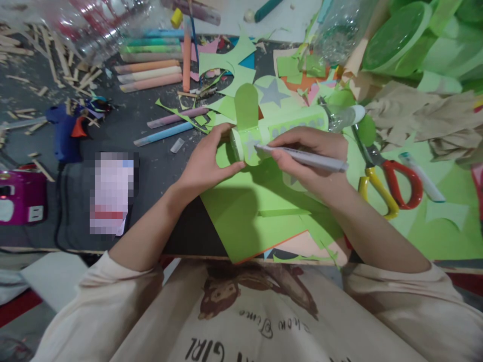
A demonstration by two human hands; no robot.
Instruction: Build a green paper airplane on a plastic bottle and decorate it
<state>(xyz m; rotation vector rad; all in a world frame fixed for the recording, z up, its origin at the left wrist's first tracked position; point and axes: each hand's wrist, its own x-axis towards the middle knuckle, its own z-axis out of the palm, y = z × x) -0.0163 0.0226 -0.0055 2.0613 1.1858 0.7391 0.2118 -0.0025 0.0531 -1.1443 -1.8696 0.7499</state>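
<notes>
A clear plastic bottle (337, 119) wrapped in light green paper lies on its side in front of me, its white cap to the right. A darker green rounded tab (246, 106) stands up from its base end. My left hand (211, 163) is closed around that base end, thumb below and fingers behind. In my right hand (311, 153) is a grey marker (307, 158), its tip on a grey star (250, 145) on the green paper. Another grey star (272, 93) on pale green paper lies just behind the bottle.
Red-and-yellow scissors (402, 183) lie to the right beside a capped marker (420, 176). At left are a blue glue gun (66, 133), a phone (111, 193) and a purple box (22, 198). Several markers (149, 78), paper scraps and wooden sticks cover the back.
</notes>
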